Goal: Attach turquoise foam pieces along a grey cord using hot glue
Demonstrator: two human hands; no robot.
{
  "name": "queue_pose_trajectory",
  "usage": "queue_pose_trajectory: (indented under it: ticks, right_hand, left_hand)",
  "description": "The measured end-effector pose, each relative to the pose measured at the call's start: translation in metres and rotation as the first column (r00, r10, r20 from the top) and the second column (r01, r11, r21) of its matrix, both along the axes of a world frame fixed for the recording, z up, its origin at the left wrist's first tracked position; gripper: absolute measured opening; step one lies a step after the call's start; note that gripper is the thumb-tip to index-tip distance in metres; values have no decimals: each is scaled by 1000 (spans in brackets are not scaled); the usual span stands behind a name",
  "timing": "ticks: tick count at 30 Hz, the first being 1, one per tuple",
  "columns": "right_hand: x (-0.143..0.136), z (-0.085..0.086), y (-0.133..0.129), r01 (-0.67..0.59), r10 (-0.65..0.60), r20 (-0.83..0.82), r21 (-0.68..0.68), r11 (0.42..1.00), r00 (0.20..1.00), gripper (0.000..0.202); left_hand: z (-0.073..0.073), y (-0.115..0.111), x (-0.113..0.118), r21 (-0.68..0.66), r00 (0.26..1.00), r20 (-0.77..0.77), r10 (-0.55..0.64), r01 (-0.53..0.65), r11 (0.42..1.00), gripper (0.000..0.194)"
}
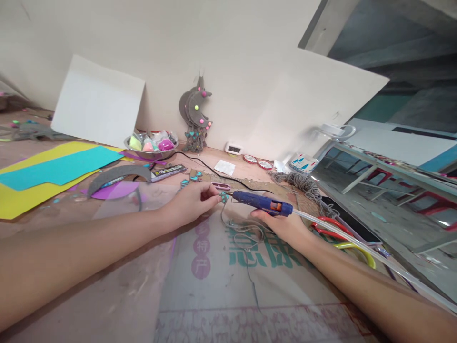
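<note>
My left hand [194, 202] pinches a small teal piece [224, 196] between thumb and fingertips near the middle of the view. My right hand [276, 221] is closed around a blue glue gun [262, 202], whose tip points left and meets or nearly meets the teal piece. A long clear glue stick [342, 243] runs out of the gun's back end toward the lower right. From the teal piece a thin grey cord [246, 238] hangs down and lies in loops on the printed plastic sheet [214, 295].
Behind my hands are a bowl of colored clay [152, 151], a decorated grey moon [195, 107] and a small white clock [233, 148]. Yellow card [21, 205] lies left; grey yarn [307, 186], red-handled scissors [332, 228] and a dark tablet [353, 224] are right.
</note>
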State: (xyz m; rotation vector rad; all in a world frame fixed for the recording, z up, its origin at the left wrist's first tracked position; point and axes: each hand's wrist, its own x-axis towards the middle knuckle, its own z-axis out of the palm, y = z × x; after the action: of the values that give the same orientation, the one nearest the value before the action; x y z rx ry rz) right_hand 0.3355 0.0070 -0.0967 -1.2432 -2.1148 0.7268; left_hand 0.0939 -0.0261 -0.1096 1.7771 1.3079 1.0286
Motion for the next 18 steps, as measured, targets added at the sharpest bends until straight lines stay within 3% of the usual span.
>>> queue_pose_trajectory:
  ticks: [18]
  right_hand:
    - [-1,-2,2,51,-52,21,32,998,998,27]
  left_hand:
    - [-2,3,0,19,1000,24,6,-7,1000,19]
